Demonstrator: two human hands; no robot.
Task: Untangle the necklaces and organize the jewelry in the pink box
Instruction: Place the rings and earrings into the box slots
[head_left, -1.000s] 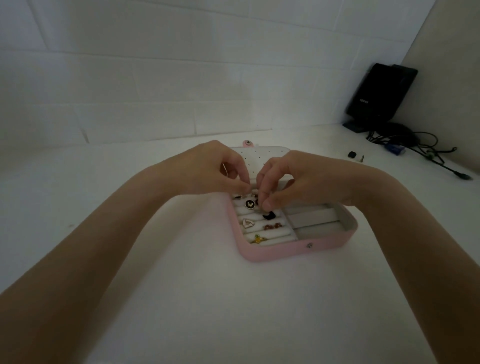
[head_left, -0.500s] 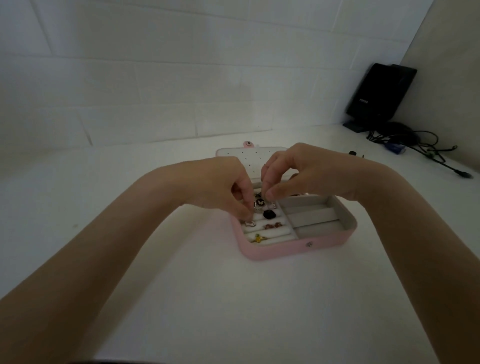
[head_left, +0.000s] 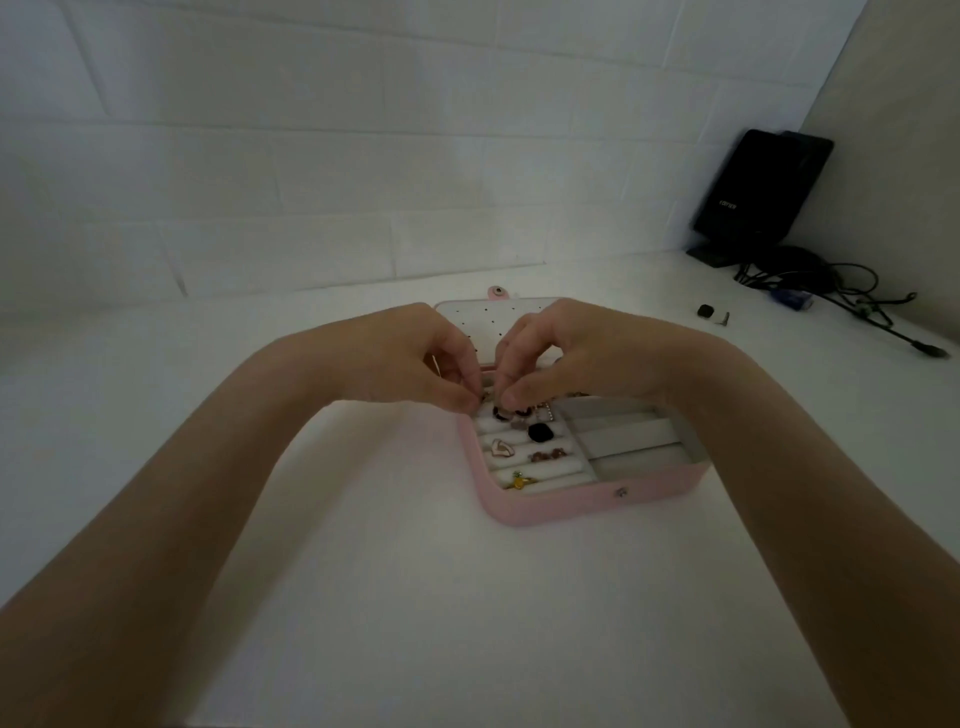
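Note:
The pink box (head_left: 571, 501) lies open on the white table, its dotted lid (head_left: 488, 325) folded back. Rings sit in the padded rolls on its left side: a black one (head_left: 540, 432), a heart-shaped one (head_left: 501, 448), a reddish one (head_left: 548, 455) and a gold one (head_left: 519, 480). My left hand (head_left: 410, 358) and my right hand (head_left: 582, 353) meet over the box's far left corner, fingertips curled and pinching at small jewelry there. What exactly they pinch is too small and hidden to tell. No necklace chain is plainly visible.
The grey compartments (head_left: 628, 441) fill the box's right side. A black speaker (head_left: 758, 192) stands at the back right with tangled cables (head_left: 841, 291) beside it. Two small dark and white items (head_left: 712, 313) lie on the table near the cables. A tiled wall runs behind.
My left hand has come back up from the ring rolls toward the far corner. Both hands' fingertips are again close together there. The heart-shaped ring is uncovered.

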